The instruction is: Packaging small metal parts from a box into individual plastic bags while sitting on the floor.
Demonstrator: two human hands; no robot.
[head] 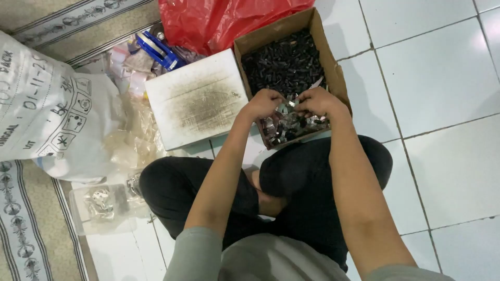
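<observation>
Head view, left hand [264,103] and right hand [319,102] seemingly pinching small metal clips [288,125], cardboard box [333,67]

An open brown cardboard box [333,67] sits on the white tiled floor ahead of the seated person's knees, long and narrow, its far half filled with small dark parts and its near end with shiny metal pieces. Touching its left wall lies a flat white square box [195,104], its top smudged with grey-black grime. Behind both, at the top edge of the view, a crumpled red plastic bag [219,21] bulges. At the left edge, a large white woven sack [47,109] rests partly on the patterned rug, bearing black handwriting and a grid of printed handling symbols. Near the person's left knee lies a clear plastic bag [101,205] of small metal pieces.
</observation>
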